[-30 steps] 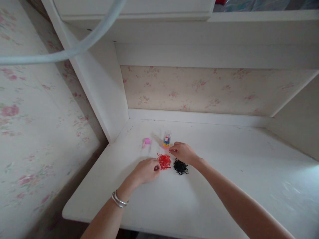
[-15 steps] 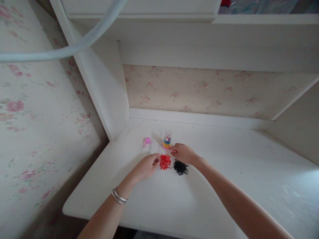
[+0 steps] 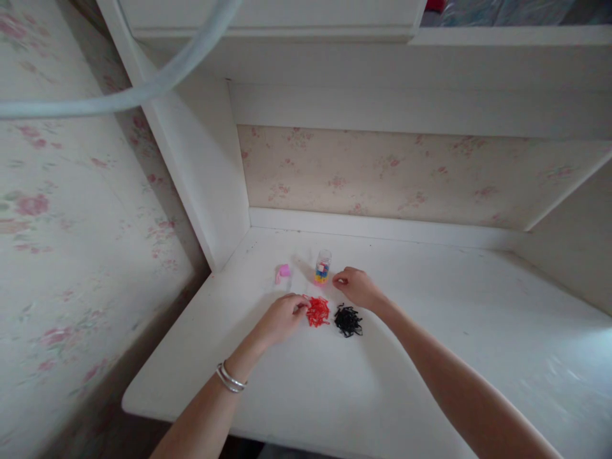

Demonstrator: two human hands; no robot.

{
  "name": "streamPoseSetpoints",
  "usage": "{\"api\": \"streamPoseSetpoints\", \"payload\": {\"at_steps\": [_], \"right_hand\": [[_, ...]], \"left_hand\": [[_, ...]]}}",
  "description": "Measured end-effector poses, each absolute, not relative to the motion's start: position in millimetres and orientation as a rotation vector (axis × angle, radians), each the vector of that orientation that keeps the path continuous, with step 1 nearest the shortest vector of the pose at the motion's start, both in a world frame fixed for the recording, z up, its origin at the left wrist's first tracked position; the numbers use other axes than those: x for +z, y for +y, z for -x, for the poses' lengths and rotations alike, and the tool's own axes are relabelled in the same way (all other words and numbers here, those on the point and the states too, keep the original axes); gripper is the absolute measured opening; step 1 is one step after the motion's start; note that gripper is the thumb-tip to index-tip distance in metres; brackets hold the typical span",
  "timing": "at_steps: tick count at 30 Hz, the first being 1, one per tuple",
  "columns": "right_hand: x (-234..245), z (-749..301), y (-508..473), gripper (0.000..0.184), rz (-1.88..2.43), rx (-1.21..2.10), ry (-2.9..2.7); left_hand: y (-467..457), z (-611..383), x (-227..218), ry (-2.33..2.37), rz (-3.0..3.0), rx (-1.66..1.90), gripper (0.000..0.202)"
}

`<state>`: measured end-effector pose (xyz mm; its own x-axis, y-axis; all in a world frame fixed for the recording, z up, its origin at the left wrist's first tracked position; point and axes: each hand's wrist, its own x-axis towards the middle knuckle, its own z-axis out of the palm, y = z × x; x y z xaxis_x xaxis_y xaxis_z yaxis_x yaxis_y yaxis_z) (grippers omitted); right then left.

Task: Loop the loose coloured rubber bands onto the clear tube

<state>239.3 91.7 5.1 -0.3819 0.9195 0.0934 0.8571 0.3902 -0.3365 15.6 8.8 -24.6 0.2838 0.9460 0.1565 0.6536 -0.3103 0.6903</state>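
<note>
A pile of small red bands or strips (image 3: 318, 312) lies on the white desk. My left hand (image 3: 283, 315) rests at its left edge, thumb and fingers drawn together; whatever they pinch is too small to make out. To the right of the red pile is a heap of similar black pieces (image 3: 349, 320). Behind both stands a small clear jar (image 3: 322, 268) with yellow, blue and red contents, upright and with its top uncovered. Just right of the jar is my right hand (image 3: 357, 287), fingertips pressed together, apart from the jar. Anything between them is not discernible.
A pink cap-like piece (image 3: 284, 270) lies left of the jar. White side panels (image 3: 191, 166) and an overhead shelf (image 3: 335, 64) enclose the desk (image 3: 421, 382). A pale curved tube (image 3: 143, 94) crosses the upper left. Floral wallpaper covers the wall (image 3: 86, 210).
My right hand has moved slightly up and right, away from the jar's base, and its extended finger has curled in. My left hand stays by the red pile, almost unmoved.
</note>
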Motion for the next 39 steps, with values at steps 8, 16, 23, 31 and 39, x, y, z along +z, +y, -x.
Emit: {"api": "streamPoseSetpoints", "payload": {"at_steps": [8, 16, 23, 31, 39], "right_hand": [[50.0, -220.5, 101.5, 0.043, 1.290, 0.869, -1.503], [47.9, -199.8, 105.9, 0.045, 1.273, 1.099, -1.325], [44.3, -202.9, 107.7, 0.043, 1.296, 1.205, -1.311], [29.0, -239.3, 88.8, 0.040, 1.286, 1.173, -1.186], [-30.9, -317.2, 39.3, 0.043, 1.495, 1.138, -1.119]], "left_hand": [[6.4, -18.3, -19.0, 1.430, -2.084, 0.808, 0.025], [4.7, -17.3, -15.0, 1.451, -1.978, 0.814, 0.021], [3.0, -17.3, -9.7, 1.454, -1.916, 0.834, 0.022], [6.4, -17.6, -13.7, 1.442, -1.854, 0.903, 0.027], [12.2, -22.1, -17.1, 1.414, -1.636, 1.052, 0.032]]}}
